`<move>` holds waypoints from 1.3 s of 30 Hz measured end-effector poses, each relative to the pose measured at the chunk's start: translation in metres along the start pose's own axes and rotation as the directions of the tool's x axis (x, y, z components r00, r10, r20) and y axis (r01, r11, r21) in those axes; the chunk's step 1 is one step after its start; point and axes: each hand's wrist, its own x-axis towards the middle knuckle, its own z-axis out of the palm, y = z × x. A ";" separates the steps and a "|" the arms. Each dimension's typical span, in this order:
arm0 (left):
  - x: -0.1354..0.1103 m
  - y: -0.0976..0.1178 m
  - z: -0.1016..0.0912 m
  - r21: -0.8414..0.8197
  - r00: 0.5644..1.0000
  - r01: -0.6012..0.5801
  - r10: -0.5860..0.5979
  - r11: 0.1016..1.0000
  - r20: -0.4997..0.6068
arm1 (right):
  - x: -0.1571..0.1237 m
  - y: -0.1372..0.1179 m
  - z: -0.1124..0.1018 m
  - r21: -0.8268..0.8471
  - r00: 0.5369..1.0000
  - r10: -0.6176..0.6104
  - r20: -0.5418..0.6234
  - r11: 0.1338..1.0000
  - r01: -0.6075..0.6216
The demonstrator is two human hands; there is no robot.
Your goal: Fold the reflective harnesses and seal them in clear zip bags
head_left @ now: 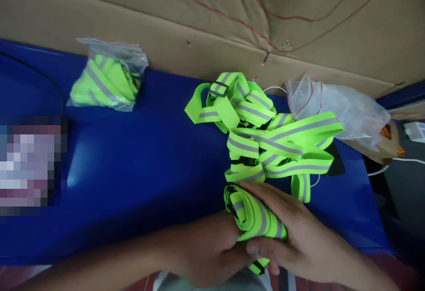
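Note:
A folded bundle of neon-yellow reflective strap [262,220] with grey stripes is between my two hands, near the front edge of the blue table. My left hand [212,246] grips it from the left, its fingers partly hidden behind the bundle. From the right, my right hand [288,224] wraps it, with the thumb across the front and the fingers over the top. A short strap end with a black piece hangs below the hands. Just beyond lies a loose heap of the same reflective straps [282,145], with a black buckle [219,89] on its far left part.
A clear bag of folded reflective straps [102,81] lies at the back left of the blue table [149,158]. At the back right are clear plastic bags [345,107] and a dark flat object [335,160]. A brown panel [166,30] with red cord rises behind. A blurred-out screen [29,162] is at left.

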 end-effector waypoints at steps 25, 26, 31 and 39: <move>0.000 -0.029 0.002 -0.443 0.990 0.110 -0.059 0.890 0.128 | 0.013 0.021 -0.019 0.720 0.889 0.442 -0.117 0.655 -0.230; 0.000 -0.028 0.003 -0.469 0.992 0.115 -0.074 0.876 0.104 | 0.015 0.018 -0.019 0.740 0.884 0.458 -0.098 0.627 -0.243; 0.001 -0.027 0.005 -0.497 0.987 0.150 -0.155 0.855 0.032 | 0.017 0.015 -0.019 0.808 0.881 0.465 -0.091 0.551 -0.207; -0.001 -0.006 0.005 -0.187 0.993 0.114 -0.115 0.976 0.009 | 0.020 0.010 -0.006 0.415 0.970 0.158 -0.184 0.907 -0.070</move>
